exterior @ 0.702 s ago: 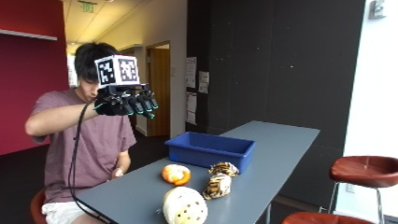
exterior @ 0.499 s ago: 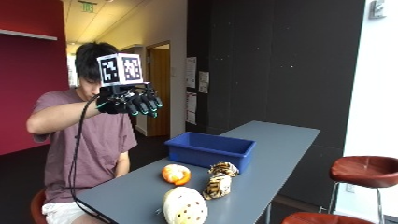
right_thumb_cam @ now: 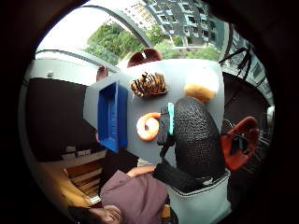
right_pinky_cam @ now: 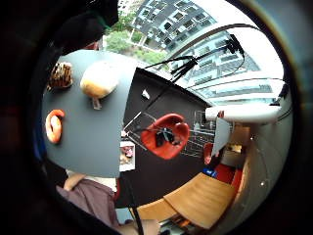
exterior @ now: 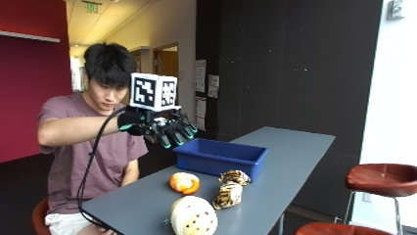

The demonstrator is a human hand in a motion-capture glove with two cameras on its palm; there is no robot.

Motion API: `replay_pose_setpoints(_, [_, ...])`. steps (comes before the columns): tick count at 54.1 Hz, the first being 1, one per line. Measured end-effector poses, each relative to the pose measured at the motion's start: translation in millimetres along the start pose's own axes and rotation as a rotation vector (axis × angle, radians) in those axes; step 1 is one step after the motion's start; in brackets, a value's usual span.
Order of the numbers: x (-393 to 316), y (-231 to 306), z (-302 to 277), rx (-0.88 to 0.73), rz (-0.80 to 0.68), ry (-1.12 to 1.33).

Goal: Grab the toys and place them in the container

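Three toys lie on the grey table (exterior: pixel 287 161): an orange ring-shaped plush (exterior: pixel 185 182), a striped tiger plush (exterior: pixel 229 188) and a cream spotted round plush (exterior: pixel 194 217) nearest the front edge. Behind them stands the blue container (exterior: pixel 221 156), which looks empty. My gloved right hand (exterior: pixel 163 128) hovers high above the table's near left side, fingers spread and angled downward, holding nothing. The thumb side palm view shows the container (right_thumb_cam: pixel 112 116), orange plush (right_thumb_cam: pixel 148 126), tiger (right_thumb_cam: pixel 149 84) and cream plush (right_thumb_cam: pixel 201 84) far below. The little finger side view shows the orange plush (right_pinky_cam: pixel 54 126), cream plush (right_pinky_cam: pixel 99 81) and tiger (right_pinky_cam: pixel 60 75).
The person sits at the table's near left end. Brown stools (exterior: pixel 384 179) stand on the right side of the table, and one (right_pinky_cam: pixel 165 135) shows on the dark floor below. The far half of the table stretches toward a dark wall.
The raised hand has come down and forward a little toward the table, its fingers now pointing down over the space in front of the container. The toys lie as before.
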State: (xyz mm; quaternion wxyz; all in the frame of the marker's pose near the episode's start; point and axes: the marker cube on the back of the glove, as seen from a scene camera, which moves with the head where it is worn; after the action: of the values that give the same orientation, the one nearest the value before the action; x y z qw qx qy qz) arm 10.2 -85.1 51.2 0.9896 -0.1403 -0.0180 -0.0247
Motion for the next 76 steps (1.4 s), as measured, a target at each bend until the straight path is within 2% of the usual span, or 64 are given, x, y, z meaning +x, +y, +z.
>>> replay_pose_setpoints(12, [15.0,-81.0,75.5,-0.18,0.045,-0.004])
replay_pose_setpoints(21, [26.0,-118.2,159.1,-0.292,0.158,-0.04])
replay_pose_setpoints(24, [18.8,-115.0,183.0,-0.268,0.145,-0.074])
replay_pose_setpoints(28, [14.9,-116.9,200.9,-0.108,0.137,-0.119])
replay_pose_setpoints(37, [12.6,-115.0,196.5,0.128,0.103,-0.093])
replay_pose_setpoints(44, [14.4,-113.4,192.9,0.226,0.102,-0.121])
replay_pose_setpoints(52, [12.1,-101.5,183.3,0.177,0.072,-0.155])
replay_pose_setpoints(64, [1.5,-47.6,145.5,0.109,0.022,-0.144])
replay_pose_setpoints(71, [-10.7,-21.6,101.4,0.149,0.0,-0.102])
replay_pose_setpoints(76, [-30.7,-1.7,53.7,0.236,-0.046,-0.107])
